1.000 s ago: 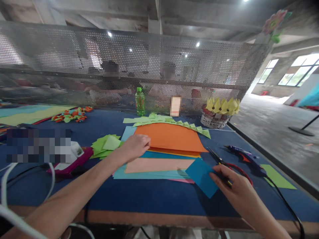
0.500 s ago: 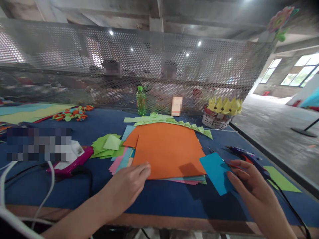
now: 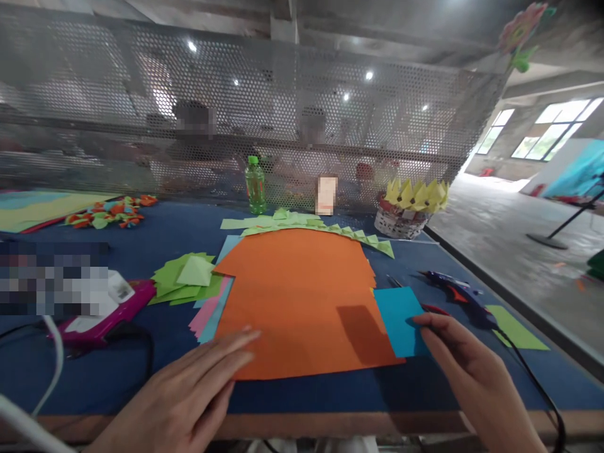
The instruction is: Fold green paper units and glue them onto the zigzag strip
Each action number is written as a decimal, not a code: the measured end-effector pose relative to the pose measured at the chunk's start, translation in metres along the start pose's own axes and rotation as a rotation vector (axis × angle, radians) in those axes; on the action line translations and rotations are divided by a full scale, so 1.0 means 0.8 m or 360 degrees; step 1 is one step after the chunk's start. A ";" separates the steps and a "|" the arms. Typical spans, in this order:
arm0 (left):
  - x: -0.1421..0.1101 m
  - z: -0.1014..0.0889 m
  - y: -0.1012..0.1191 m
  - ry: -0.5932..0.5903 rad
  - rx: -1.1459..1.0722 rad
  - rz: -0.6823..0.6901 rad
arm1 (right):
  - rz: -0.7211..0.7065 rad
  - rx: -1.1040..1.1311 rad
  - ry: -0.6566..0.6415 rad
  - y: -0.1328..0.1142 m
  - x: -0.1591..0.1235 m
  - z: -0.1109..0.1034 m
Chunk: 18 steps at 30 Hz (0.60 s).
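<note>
Orange paper (image 3: 302, 283) lies in the middle of the blue table (image 3: 330, 396) in the head view, over other coloured sheets. The left hand (image 3: 179, 390) is open, fingers stretched out together over the paper's near left corner. Between thumb and fingers, the right hand (image 3: 472, 365) pinches a blue paper square (image 3: 400, 321) at the orange paper's right edge; whether the two papers touch, I cannot tell. Scissors (image 3: 436, 309), partly hidden, and a glue gun (image 3: 457, 292) lie beyond the right hand.
</note>
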State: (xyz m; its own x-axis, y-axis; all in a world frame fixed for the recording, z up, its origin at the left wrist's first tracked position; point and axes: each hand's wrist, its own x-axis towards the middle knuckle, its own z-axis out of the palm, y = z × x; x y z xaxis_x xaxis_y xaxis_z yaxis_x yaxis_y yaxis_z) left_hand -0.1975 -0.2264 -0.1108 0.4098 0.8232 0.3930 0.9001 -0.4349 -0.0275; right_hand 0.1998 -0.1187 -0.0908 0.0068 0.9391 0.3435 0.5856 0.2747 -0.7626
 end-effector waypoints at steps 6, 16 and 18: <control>0.050 0.002 0.054 -0.0245 -0.0068 0.0280 | 0.0048 -0.0013 -0.0117 0.001 -0.002 0.000; 0.013 0.021 0.038 -0.0235 -0.0099 0.0287 | 0.0065 0.0051 -0.0251 -0.009 -0.004 0.008; 0.001 0.025 0.038 -0.0194 -0.0050 0.0197 | 0.0100 0.0103 -0.0199 -0.006 -0.002 0.007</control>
State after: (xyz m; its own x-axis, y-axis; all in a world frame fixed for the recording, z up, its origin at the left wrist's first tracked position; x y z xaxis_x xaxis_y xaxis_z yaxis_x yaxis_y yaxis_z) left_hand -0.1668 -0.2316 -0.1301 0.5337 0.8001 0.2740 0.8374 -0.5451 -0.0392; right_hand 0.1924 -0.1205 -0.0911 -0.0620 0.9721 0.2261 0.5337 0.2237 -0.8155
